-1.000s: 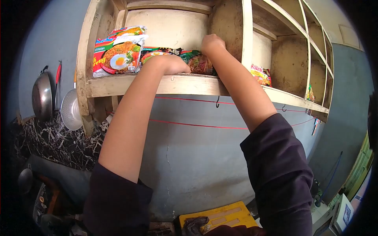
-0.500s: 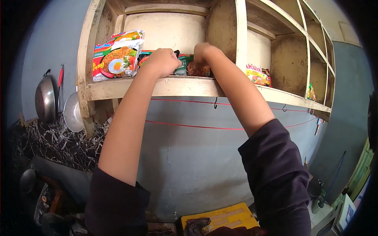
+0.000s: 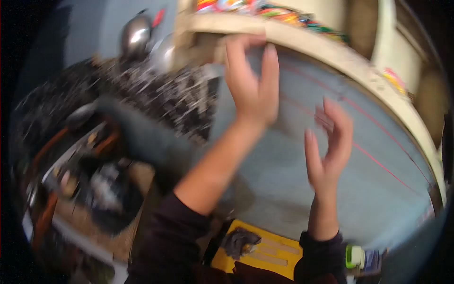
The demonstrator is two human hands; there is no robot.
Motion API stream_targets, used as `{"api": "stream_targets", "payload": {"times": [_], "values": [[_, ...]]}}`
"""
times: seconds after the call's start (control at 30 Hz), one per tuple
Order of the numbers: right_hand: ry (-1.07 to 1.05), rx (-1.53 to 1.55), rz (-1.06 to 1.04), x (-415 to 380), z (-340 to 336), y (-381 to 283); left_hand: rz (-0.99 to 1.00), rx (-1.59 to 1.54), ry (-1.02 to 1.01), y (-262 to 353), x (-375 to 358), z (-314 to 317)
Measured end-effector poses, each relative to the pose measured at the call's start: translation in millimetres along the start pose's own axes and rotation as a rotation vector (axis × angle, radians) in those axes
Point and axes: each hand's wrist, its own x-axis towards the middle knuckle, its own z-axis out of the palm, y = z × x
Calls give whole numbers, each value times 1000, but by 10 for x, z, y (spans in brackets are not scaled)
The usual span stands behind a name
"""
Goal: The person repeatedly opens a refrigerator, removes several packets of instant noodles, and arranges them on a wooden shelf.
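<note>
My left hand (image 3: 253,85) is raised just below the wooden shelf's front edge (image 3: 293,34), thumb and fingers apart, with nothing in it. Lower and to the right, my right hand (image 3: 329,146) is held up before the blue wall, its thumb and fingers spread and holding nothing. Colourful noodle packets (image 3: 283,15) lie along the shelf above my left hand, blurred and partly cut off by the top of the view. Another packet (image 3: 395,80) sits in the compartment on the right.
A pan (image 3: 136,37) hangs at the upper left above black marbled tiles (image 3: 175,97). Red cords (image 3: 362,111) run under the shelf. Below are a yellow surface (image 3: 274,246) with a dark cloth (image 3: 240,242) on it, and a black bag (image 3: 111,194) at the lower left.
Both hands have come off the packets and down from the shelf, and their fingers have opened. The view has tilted down and turned left, so the shelf now shows higher up.
</note>
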Motion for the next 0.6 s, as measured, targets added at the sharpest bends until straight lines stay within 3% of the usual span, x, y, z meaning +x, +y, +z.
{"api": "stream_targets", "payload": {"times": [0.1, 0.17, 0.23, 0.3, 0.43, 0.57, 0.6], "values": [[-71, 494, 412, -1444, 162, -24, -354, 145, -117, 655, -1378, -970], [-186, 638, 648, -2303, 323, -258, -531, 569, -625, 1320, -1938, -1726], [-383, 799, 918, -2885, 451, -726, -764, 555, -655, 1899, -2397, -2412], [-662, 900, 1037, -3163, 502, -1227, -923, 791, -583, 2562, -2432, -2961], [-1041, 1184, 728, -3130, 496, -1983, -855, 1178, -453, 3608, -1898, -3497], [-1259, 1273, 532, -3016, 797, -2627, -791, 1455, -240, 4092, -1664, -4265], [-1332, 1273, 460, -2984, 917, -2816, -685, 1380, 2, 4121, -1557, -4410]]}}
